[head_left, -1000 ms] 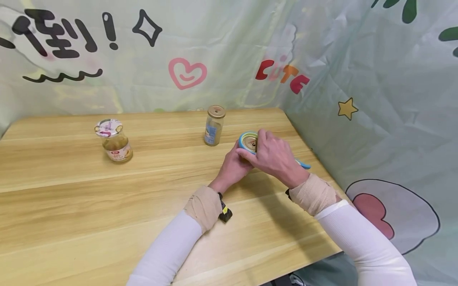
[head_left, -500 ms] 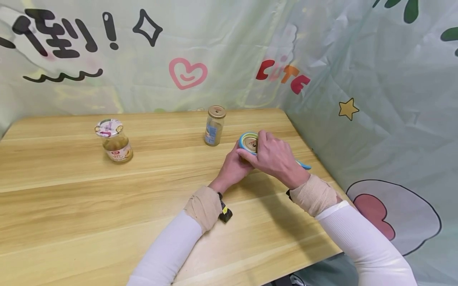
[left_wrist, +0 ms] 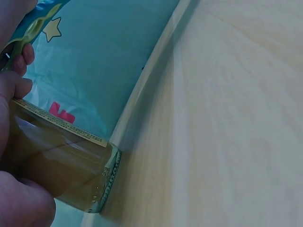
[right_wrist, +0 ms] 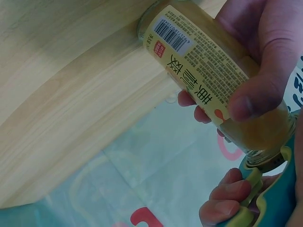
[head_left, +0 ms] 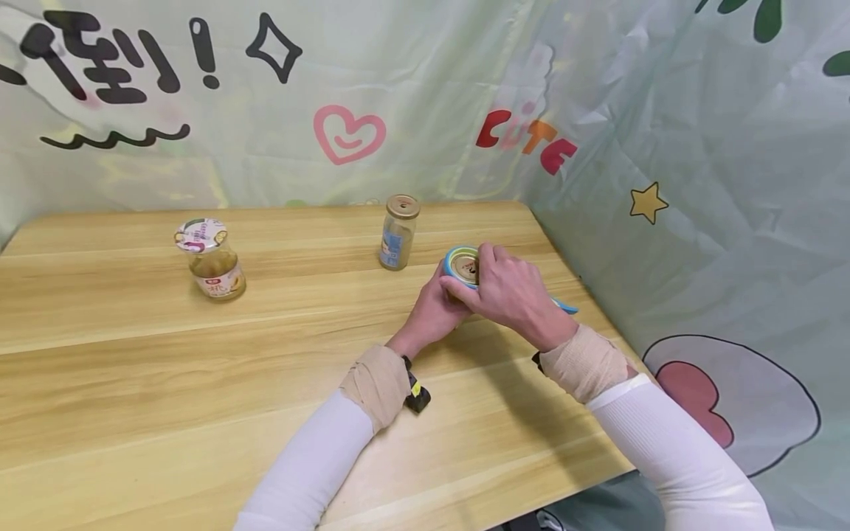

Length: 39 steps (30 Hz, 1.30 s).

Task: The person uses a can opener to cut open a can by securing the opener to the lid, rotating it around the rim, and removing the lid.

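Observation:
My left hand grips a glass bottle round its body. A yellow label with a barcode covers one side of it, and amber-brown liquid shows inside in the left wrist view. The bottle's gold lid faces up in the head view, ringed by a blue and green jar opener. My right hand curls its fingers round the opener at the lid; the blue handle tip sticks out past this hand. Most of the handle is hidden under the palm in the head view.
A second glass bottle with a gold lid and blue label stands upright beyond my hands. Farther left stands a fruit jar with a patterned lid. Printed cloth hangs behind and to the right of the wooden table.

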{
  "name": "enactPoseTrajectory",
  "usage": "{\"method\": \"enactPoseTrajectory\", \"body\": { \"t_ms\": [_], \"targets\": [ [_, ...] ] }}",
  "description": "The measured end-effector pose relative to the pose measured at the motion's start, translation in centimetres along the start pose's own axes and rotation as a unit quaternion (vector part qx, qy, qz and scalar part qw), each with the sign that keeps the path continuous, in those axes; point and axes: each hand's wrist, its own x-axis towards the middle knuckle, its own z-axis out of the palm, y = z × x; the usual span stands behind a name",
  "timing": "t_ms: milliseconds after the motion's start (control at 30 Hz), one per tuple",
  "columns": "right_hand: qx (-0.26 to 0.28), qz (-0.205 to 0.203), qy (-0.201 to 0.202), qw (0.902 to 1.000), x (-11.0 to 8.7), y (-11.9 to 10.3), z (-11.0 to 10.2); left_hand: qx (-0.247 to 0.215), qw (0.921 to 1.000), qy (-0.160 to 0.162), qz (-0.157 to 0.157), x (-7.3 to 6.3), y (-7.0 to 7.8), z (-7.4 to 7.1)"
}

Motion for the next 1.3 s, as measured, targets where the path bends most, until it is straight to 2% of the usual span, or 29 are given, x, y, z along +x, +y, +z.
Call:
{"method": "enactPoseTrajectory", "body": {
  "t_ms": [400,833,1067,1300],
  "targets": [
    [0.008,-0.012,0.000,0.9999,-0.29,0.14,-0.12,-0.027,0.9994,-0.023,-0.006,-0.10,0.00,-0.14],
    [0.009,-0.016,-0.004,0.9998,-0.43,0.11,-0.23,-0.015,0.9995,-0.027,0.000,-0.13,-0.06,-0.36],
    [0.029,-0.026,-0.027,0.9989,-0.58,0.33,-0.56,-0.009,0.9984,-0.055,0.011,-0.11,-0.23,-0.66],
    [0.030,-0.059,-0.018,0.9976,-0.65,0.72,-0.48,-0.016,0.9967,-0.074,0.029,-0.08,-0.28,-0.96]
  ]
}}
